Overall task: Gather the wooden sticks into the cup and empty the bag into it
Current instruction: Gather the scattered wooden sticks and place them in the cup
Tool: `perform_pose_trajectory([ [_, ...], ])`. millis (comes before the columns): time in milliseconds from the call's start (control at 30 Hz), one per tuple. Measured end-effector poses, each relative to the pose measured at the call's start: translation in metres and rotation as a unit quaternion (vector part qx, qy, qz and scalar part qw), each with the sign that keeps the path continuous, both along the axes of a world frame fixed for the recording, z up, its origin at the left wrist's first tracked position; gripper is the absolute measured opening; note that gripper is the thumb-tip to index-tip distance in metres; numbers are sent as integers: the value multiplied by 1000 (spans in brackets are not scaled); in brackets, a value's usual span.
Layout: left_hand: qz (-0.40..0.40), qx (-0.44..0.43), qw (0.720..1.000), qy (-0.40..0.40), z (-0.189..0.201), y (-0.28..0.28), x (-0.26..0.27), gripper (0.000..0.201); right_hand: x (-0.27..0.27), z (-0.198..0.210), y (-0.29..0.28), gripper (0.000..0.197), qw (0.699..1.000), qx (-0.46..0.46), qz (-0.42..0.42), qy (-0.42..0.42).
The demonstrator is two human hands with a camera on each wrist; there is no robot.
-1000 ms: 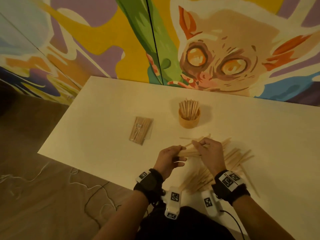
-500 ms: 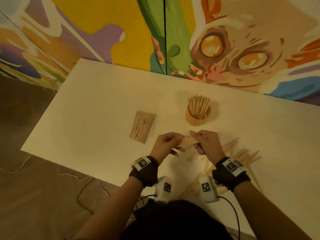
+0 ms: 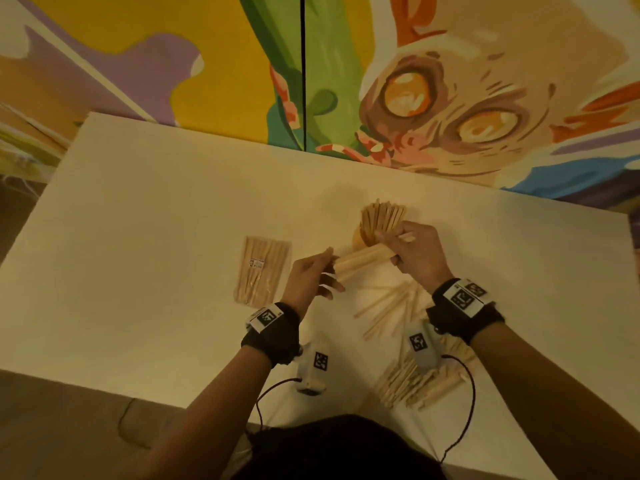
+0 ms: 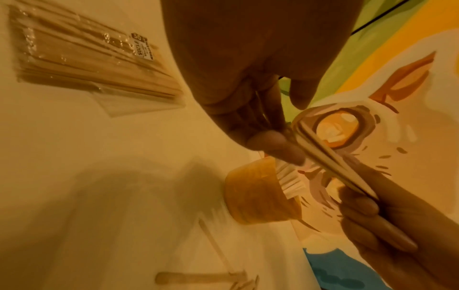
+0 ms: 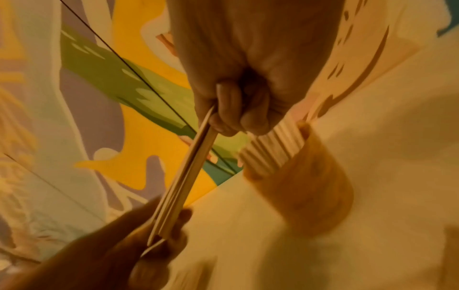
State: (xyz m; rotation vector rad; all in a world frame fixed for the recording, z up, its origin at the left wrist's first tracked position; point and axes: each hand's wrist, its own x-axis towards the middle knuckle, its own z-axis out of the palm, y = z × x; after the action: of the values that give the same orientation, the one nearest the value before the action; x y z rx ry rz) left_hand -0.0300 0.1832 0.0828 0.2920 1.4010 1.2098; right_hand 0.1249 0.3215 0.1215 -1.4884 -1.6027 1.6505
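A bundle of wooden sticks (image 3: 363,259) is held level above the table, just in front of the cup (image 3: 358,237). My right hand (image 3: 398,247) grips its right end in a fist, right beside the cup (image 5: 310,192). My left hand (image 3: 330,271) pinches the left end between its fingers (image 4: 273,145). The tan cup (image 4: 258,196) stands upright, packed with sticks (image 3: 382,216), and my right hand partly hides it. The clear bag of sticks (image 3: 261,268) lies flat to the left of my left hand.
Loose sticks (image 3: 391,306) lie scattered on the white table (image 3: 138,237) under and behind my right wrist, with a larger heap (image 3: 415,379) near the front edge. A painted wall (image 3: 450,98) rises behind the table. Floor lies beyond the left edge.
Both hands have lifted the bundle off the loose pile and carried it forward to the cup. My right hand now sits against the cup's sticks.
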Motion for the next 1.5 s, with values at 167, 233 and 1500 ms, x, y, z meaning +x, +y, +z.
perform_pose_trajectory([
  [167,1,-25,999,27,-17,-10,-15,40,24,13,68,33,983,152,-12,-101],
  [233,3,-43,998,36,-24,-18,-18,38,24,11,84,33,968,201,17,-148],
  [1500,-265,-140,923,241,-45,-66,63,19,146,-4,9,32,965,78,160,-191],
])
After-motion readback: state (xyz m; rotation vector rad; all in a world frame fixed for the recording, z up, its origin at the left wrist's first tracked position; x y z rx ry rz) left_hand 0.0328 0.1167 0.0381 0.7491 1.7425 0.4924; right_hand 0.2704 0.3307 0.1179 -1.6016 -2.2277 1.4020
